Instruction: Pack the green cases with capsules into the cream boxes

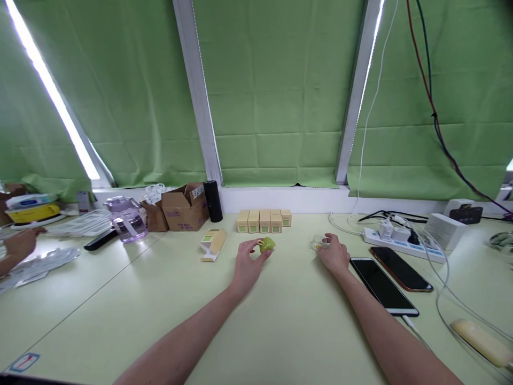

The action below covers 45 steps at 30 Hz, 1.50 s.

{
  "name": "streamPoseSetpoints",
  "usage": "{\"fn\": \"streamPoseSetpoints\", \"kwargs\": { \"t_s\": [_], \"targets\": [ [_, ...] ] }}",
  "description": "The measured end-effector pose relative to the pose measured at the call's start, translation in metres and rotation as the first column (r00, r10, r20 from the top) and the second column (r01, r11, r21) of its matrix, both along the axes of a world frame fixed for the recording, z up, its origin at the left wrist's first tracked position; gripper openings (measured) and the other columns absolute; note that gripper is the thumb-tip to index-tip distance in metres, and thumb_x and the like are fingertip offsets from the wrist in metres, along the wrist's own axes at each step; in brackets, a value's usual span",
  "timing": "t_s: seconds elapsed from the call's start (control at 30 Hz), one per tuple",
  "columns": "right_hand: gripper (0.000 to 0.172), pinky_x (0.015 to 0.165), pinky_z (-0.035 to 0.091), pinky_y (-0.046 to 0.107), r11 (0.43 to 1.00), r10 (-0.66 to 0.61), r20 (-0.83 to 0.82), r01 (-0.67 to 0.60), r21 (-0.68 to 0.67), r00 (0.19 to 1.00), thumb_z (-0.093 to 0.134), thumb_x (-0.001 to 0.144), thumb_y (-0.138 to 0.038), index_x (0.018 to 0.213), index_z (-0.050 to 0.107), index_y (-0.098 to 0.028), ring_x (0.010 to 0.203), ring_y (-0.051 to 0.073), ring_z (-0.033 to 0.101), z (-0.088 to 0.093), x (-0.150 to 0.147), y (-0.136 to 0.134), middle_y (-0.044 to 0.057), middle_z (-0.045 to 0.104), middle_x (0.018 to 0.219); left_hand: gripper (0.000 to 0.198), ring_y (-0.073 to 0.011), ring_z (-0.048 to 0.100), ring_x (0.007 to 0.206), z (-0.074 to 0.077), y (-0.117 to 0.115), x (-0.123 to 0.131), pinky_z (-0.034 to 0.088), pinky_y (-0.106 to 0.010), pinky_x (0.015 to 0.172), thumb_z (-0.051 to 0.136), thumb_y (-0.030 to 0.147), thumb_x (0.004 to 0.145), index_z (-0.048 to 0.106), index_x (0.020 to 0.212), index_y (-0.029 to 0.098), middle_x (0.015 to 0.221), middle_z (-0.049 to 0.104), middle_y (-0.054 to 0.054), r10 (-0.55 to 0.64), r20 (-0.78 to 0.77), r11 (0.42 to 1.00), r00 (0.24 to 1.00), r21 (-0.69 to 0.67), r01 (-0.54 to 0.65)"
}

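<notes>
Between the thumb and fingers of my left hand [247, 266] is a small round green object [267, 245] with a pale loop at its side; its exact kind is unclear. My right hand [334, 254] is closed on a small clear plastic cup or lid [318, 243], low at the table surface. To the left of my left hand lies an opened small cardboard box [213, 244], on its side with flaps out. Beyond my hands, several small tan boxes [259, 221] with green-marked labels stand in a cluster.
On the right lie two phones [382, 286], a white power strip [404, 245] with plugs and trailing cables, and a cream oblong object [481, 341]. A cardboard carton [185, 208], a black cylinder [213, 201] and a purple jug [126, 219] stand back left. Another person's hand [22, 243] is at far left.
</notes>
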State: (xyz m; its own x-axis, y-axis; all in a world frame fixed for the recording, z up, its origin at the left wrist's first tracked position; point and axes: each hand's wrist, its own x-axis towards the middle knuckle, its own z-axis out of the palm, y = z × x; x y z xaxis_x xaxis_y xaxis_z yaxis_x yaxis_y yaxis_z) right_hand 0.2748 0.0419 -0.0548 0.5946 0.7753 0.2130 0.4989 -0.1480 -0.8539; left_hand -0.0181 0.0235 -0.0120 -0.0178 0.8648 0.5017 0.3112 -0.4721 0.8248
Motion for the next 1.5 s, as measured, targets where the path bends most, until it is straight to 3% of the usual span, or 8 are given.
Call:
{"fn": "streamPoseSetpoints", "kwargs": {
  "t_s": [0.27,0.3,0.43,0.6,0.77,0.97,1.13,1.5],
  "targets": [
    [0.059,0.083,0.059,0.045,0.914,0.35,-0.318,-0.246,0.323,0.881,0.062,0.08,-0.065,0.117,0.064,-0.02,0.1,0.029,0.072,0.018,-0.044,-0.008,0.013,0.073,0.11,0.041,-0.0239,0.066,0.098,-0.003,0.008,-0.003,0.052,-0.038,0.089,0.079,0.054,0.078,0.078,0.104,0.022,0.117,0.073,-0.01,0.047,0.065,0.99,0.997,-0.135,-0.038],
    [0.058,0.079,0.061,0.044,0.887,0.421,-0.363,-0.293,0.358,0.831,0.059,0.082,-0.067,0.114,0.066,-0.02,0.093,0.028,0.074,0.021,-0.053,-0.012,0.011,0.074,0.105,0.043,-0.0238,0.066,0.098,-0.004,0.009,-0.004,0.051,-0.038,0.089,0.078,0.055,0.079,0.078,0.105,0.021,0.116,0.074,-0.01,0.043,0.075,0.988,0.996,-0.149,-0.031],
    [0.048,0.081,0.061,0.046,0.717,0.687,-0.653,-0.444,0.538,0.319,0.069,0.082,-0.061,0.107,0.071,-0.02,0.088,0.029,0.075,0.027,-0.083,-0.031,0.011,0.075,0.096,0.046,-0.0241,0.068,0.098,-0.006,0.012,-0.004,0.051,-0.035,0.086,0.075,0.057,0.081,0.078,0.108,0.019,0.113,0.076,-0.01,0.031,0.118,0.985,0.993,-0.17,-0.011],
    [0.041,0.08,0.061,0.045,0.674,0.679,-0.723,-0.498,0.545,0.127,0.066,0.089,-0.054,0.109,0.073,-0.019,0.084,0.027,0.075,0.033,-0.101,-0.048,0.009,0.074,0.096,0.044,-0.024,0.07,0.096,-0.002,0.009,-0.001,0.051,-0.033,0.082,0.075,0.055,0.082,0.077,0.103,0.017,0.107,0.078,-0.011,0.008,0.156,0.986,0.988,-0.165,0.018],
    [0.04,0.075,0.062,0.045,0.662,0.684,-0.722,-0.506,0.553,0.104,0.077,0.082,-0.049,0.112,0.069,-0.023,0.084,0.027,0.077,0.039,-0.103,-0.055,0.006,0.072,0.098,0.043,-0.0239,0.07,0.095,0.0,0.007,0.0,0.051,-0.033,0.082,0.073,0.056,0.084,0.077,0.101,0.017,0.105,0.078,-0.011,-0.032,0.193,0.984,0.981,-0.165,0.064],
    [0.053,0.061,0.06,0.033,0.709,0.675,-0.694,-0.482,0.514,0.253,0.093,0.066,-0.041,0.108,0.064,-0.024,0.088,0.023,0.073,0.038,-0.105,-0.057,0.005,0.069,0.107,0.045,-0.0235,0.071,0.095,0.0,0.005,0.0,0.052,-0.032,0.083,0.074,0.057,0.083,0.077,0.103,0.017,0.107,0.078,-0.01,-0.079,0.227,0.979,0.971,-0.166,0.118],
    [0.049,0.075,0.062,0.038,0.703,0.692,-0.65,-0.5,0.506,0.315,0.096,0.061,-0.04,0.093,0.063,-0.024,0.096,0.023,0.07,0.036,-0.11,-0.056,0.002,0.064,0.11,0.044,-0.0247,0.071,0.097,0.003,0.001,0.001,0.052,-0.033,0.086,0.074,0.057,0.084,0.077,0.102,0.017,0.108,0.078,-0.011,-0.106,0.207,0.976,0.973,-0.163,0.141],
    [0.051,0.09,0.058,0.044,0.643,0.723,-0.674,-0.505,0.576,0.151,0.097,0.057,-0.028,0.102,0.072,-0.026,0.1,0.024,0.069,0.044,-0.108,-0.062,0.005,0.067,0.113,0.046,-0.0268,0.072,0.097,0.003,-0.003,0.002,0.054,-0.034,0.084,0.074,0.058,0.083,0.078,0.105,0.017,0.112,0.079,-0.011,-0.145,0.183,0.972,0.972,-0.158,0.175]
  ]
}}
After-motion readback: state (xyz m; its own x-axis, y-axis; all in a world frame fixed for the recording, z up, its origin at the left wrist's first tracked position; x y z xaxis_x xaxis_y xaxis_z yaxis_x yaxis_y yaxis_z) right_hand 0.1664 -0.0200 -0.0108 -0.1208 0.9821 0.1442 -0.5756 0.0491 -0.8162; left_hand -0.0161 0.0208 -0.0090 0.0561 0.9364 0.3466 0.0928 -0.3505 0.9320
